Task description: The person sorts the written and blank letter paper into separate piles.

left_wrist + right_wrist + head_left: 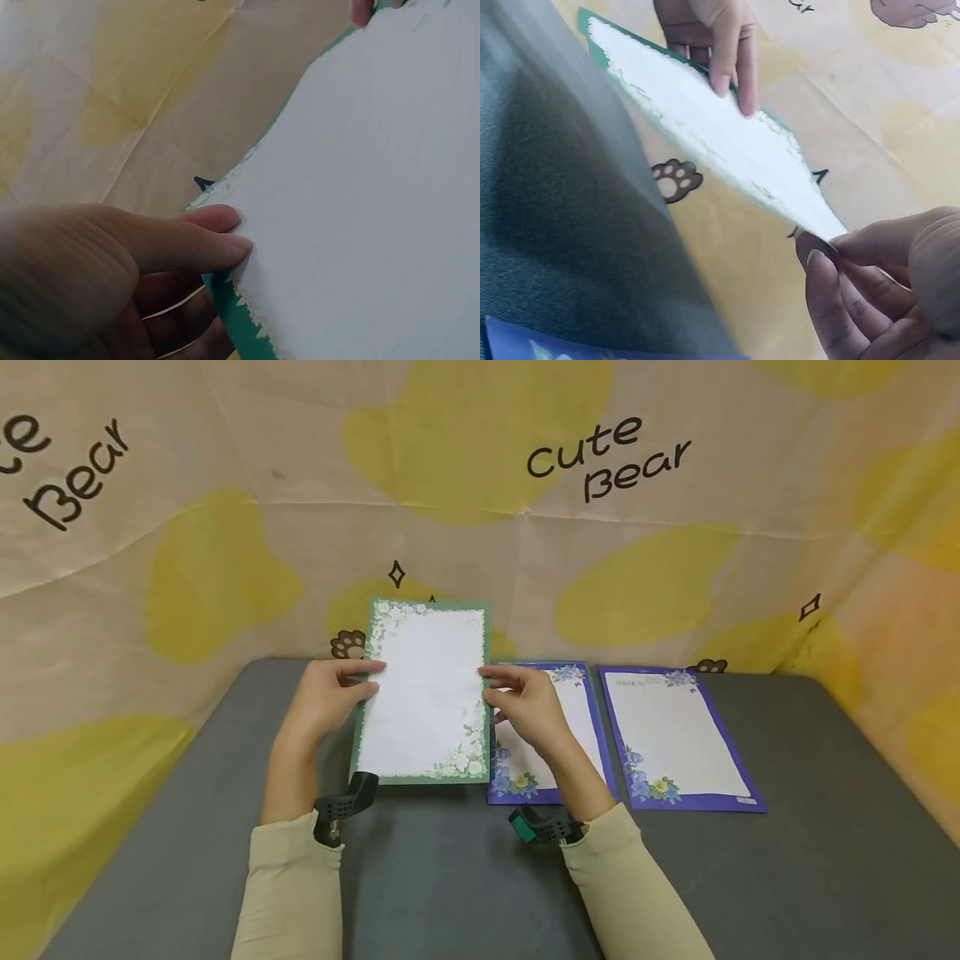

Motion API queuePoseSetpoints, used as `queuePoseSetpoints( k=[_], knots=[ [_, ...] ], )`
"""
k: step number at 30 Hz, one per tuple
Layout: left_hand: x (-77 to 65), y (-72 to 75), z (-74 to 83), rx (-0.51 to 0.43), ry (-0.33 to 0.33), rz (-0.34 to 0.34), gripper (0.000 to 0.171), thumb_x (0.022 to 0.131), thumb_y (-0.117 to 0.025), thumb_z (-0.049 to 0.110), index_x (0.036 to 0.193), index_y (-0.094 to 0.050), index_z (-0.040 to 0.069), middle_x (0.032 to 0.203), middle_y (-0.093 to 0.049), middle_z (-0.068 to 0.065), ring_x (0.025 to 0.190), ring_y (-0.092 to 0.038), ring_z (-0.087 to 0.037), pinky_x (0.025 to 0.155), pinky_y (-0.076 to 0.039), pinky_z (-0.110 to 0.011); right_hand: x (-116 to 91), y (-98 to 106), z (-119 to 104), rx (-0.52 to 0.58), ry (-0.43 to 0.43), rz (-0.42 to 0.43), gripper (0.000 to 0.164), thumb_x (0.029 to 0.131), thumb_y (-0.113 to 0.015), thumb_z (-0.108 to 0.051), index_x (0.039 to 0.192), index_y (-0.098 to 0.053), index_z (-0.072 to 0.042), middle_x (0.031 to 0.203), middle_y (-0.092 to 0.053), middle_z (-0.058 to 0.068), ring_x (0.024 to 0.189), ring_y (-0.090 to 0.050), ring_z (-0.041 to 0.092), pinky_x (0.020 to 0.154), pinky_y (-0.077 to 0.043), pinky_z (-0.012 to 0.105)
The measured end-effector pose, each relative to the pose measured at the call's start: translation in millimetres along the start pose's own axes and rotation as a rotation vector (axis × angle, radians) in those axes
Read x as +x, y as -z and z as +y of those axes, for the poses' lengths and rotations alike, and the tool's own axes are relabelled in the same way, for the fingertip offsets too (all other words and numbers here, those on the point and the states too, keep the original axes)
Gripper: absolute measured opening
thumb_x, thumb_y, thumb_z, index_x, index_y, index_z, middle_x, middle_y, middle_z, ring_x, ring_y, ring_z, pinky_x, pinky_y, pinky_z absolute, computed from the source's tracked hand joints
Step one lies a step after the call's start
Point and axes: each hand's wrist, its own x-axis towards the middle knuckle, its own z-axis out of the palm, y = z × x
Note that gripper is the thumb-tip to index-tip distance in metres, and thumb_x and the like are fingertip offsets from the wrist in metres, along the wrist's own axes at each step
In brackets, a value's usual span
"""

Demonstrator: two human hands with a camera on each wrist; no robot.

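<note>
A sheet of green-bordered paper (423, 693) with white flowers in two corners is held up above the grey table, its face towards the head camera. My left hand (324, 700) pinches its left edge between thumb and fingers. On the opposite edge, my right hand (531, 703) grips the sheet the same way. In the right wrist view the sheet (705, 120) is seen at a slant, with both hands on it. Partly behind my right hand lies a purple-bordered sheet (596, 735) with blue flowers, a green edge showing beneath it.
Another purple-bordered sheet (675, 735), with faint writing near its top, lies to the right on the grey table (465, 885). A beige and yellow printed cloth (465, 460) hangs behind the table. Each wrist wears a black strap mount.
</note>
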Motion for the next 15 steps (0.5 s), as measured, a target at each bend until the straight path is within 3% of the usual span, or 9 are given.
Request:
queuePoseSetpoints(
  k=[4,7,15],
  knots=[
    [0.1,1.1,-1.4,0.042,-0.005,0.002,0.035,0.099,-0.063,0.012,0.134,-0.067,0.009,0.140,-0.060,-0.019,0.107,-0.059,-0.031,0.077,-0.046,-0.031,2,-8,7,-0.019,-0.036,0.023,0.030,0.094,-0.068,-0.007,0.123,-0.073,-0.009,0.118,-0.071,0.014,0.073,-0.070,0.012,0.075,-0.063,0.047],
    [1.7,-0.1,-5.9,0.067,-0.004,-0.005,0.035,0.099,-0.063,0.012,0.134,-0.067,0.008,0.138,-0.061,-0.020,0.103,-0.059,-0.031,0.075,-0.046,-0.030,2,-12,12,-0.051,-0.056,0.030,0.029,0.094,-0.068,-0.007,0.122,-0.073,-0.010,0.117,-0.071,0.014,0.069,-0.071,0.017,0.075,-0.063,0.049],
    [7.9,-8.5,-20.4,0.088,0.014,-0.055,0.035,0.099,-0.061,0.012,0.134,-0.067,0.008,0.140,-0.061,-0.021,0.100,-0.059,-0.030,0.073,-0.046,-0.030,4,-18,25,-0.140,-0.061,0.027,0.029,0.092,-0.070,-0.007,0.122,-0.074,-0.010,0.113,-0.073,0.013,0.059,-0.067,0.016,0.063,-0.060,0.033]
  ],
)
